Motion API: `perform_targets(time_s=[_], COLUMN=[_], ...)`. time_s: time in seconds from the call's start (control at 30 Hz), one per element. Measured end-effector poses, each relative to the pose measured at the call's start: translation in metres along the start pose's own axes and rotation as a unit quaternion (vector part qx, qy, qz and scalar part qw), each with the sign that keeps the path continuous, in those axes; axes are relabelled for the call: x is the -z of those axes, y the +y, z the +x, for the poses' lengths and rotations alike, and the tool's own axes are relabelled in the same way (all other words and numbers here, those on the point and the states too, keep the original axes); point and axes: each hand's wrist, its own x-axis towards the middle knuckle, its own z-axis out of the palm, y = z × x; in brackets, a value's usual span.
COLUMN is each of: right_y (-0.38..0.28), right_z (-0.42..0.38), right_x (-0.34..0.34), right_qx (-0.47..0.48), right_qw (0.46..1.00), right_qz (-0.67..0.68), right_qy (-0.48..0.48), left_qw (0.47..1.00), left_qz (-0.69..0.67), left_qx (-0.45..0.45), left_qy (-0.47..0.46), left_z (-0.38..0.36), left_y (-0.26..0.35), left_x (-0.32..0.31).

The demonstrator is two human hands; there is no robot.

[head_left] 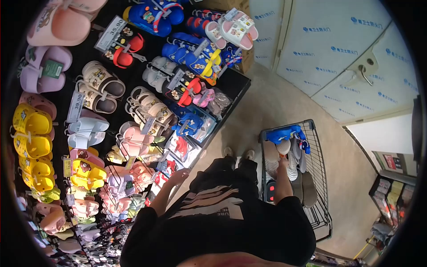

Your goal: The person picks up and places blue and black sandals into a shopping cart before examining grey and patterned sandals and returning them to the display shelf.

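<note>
My right hand (pixel 283 164) is down in a black wire shopping cart (pixel 324 178), its fingers closed among several slippers. What it grips is hidden. Grey-brown slippers (pixel 308 189) lie beside my right forearm, and pale-soled slippers (pixel 270 153) are by the fingers. Bright blue footwear (pixel 284 133) fills the cart's far end. A black item with red spots (pixel 271 190) lies at the cart's left side. My left hand (pixel 179 176) hangs with fingers loosely stretched out and holds nothing, close to the edge of the shoe display's lower shelf.
A tall display to the left carries rows of clogs, such as yellow clogs (pixel 33 144) and beige clogs (pixel 104 82), with price tags (pixel 111 33). Film-covered doors (pixel 329 53) with a handle stand ahead right. A goods rack (pixel 391 196) is at far right.
</note>
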Motion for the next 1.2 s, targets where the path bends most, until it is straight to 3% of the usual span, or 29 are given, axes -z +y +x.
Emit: perform_targets(time_s=[0.03, 0.1, 0.13, 0.2, 0.3, 0.37, 0.43, 0.5, 0.57, 0.6, 0.63, 0.67, 0.7, 0.77, 0.8, 0.9, 0.97, 1.1, 1.2], right_y=[0.008, -0.001, -0.005, -0.018, -0.024, -0.023, -0.025, -0.022, -0.011, -0.010, 0.011, -0.014, -0.009, -0.083, -0.097, -0.088, -0.095, -0.126, -0.146], right_z=[-0.004, -0.016, -0.028, -0.053, -0.065, -0.068, -0.062, -0.052, -0.048, -0.028, -0.011, -0.045, -0.033, -0.157, -0.185, -0.202, -0.233, -0.311, -0.359], right_x=[-0.003, 0.000, 0.007, 0.029, 0.035, 0.036, 0.033, 0.035, 0.040, 0.042, 0.031, 0.064, 0.062, 0.133, 0.149, 0.172, 0.191, 0.230, 0.245], right_qx=[0.006, 0.019, 0.022, 0.006, -0.009, -0.002, 0.005, 0.000, 0.159, 0.199, 0.358, 0.409, 0.207, 0.055, 0.054, 0.098, 0.112, 0.138, 0.166], right_qw=[1.000, 0.987, 0.987, 0.936, 0.928, 0.938, 0.945, 0.981, 0.961, 0.969, 0.934, 0.905, 0.923, 0.941, 0.929, 0.833, 0.824, 0.799, 0.731], right_qz=[-0.001, 0.161, 0.160, 0.299, 0.339, 0.314, 0.294, 0.160, 0.197, 0.119, 0.005, -0.100, 0.286, 0.322, 0.359, 0.513, 0.526, 0.544, 0.569], right_qy=[-0.005, -0.001, -0.005, -0.185, -0.153, -0.149, -0.140, -0.114, -0.116, -0.089, 0.019, 0.057, -0.153, -0.088, -0.069, -0.181, -0.176, -0.215, -0.339], left_qw=[1.000, 1.000, 0.999, 0.999, 0.998, 0.998, 0.994, 0.996, 0.996, 0.996, 0.995, 0.996, 0.985, 0.993, 0.994, 0.989, 0.980, 0.926, 0.867], left_qz=[0.017, 0.007, 0.009, 0.009, 0.011, 0.015, 0.051, 0.027, 0.073, 0.087, 0.101, 0.080, 0.145, 0.001, -0.014, -0.039, -0.031, 0.012, -0.002], left_qx=[0.005, 0.007, 0.024, 0.036, 0.065, 0.043, 0.095, 0.077, 0.037, 0.000, -0.015, -0.048, -0.094, -0.112, -0.108, -0.139, -0.189, -0.376, -0.498], left_qy=[0.004, 0.026, 0.030, 0.029, 0.011, 0.031, -0.016, -0.028, -0.033, -0.020, -0.024, -0.007, 0.008, 0.034, 0.003, -0.030, -0.046, -0.032, 0.016], left_z=[-0.003, -0.005, -0.009, -0.013, -0.023, -0.032, -0.037, -0.031, -0.012, -0.004, 0.009, 0.026, 0.047, 0.072, 0.075, 0.093, 0.102, 0.105, 0.094], left_y=[0.004, -0.006, -0.007, -0.018, -0.043, -0.055, -0.049, -0.046, -0.041, -0.030, -0.024, -0.029, -0.035, -0.007, 0.021, 0.118, 0.161, 0.251, 0.317], left_x=[0.006, 0.012, 0.016, 0.015, 0.006, -0.003, -0.004, -0.007, -0.009, -0.006, -0.005, -0.009, -0.015, -0.020, -0.016, -0.004, -0.002, 0.001, 0.006])
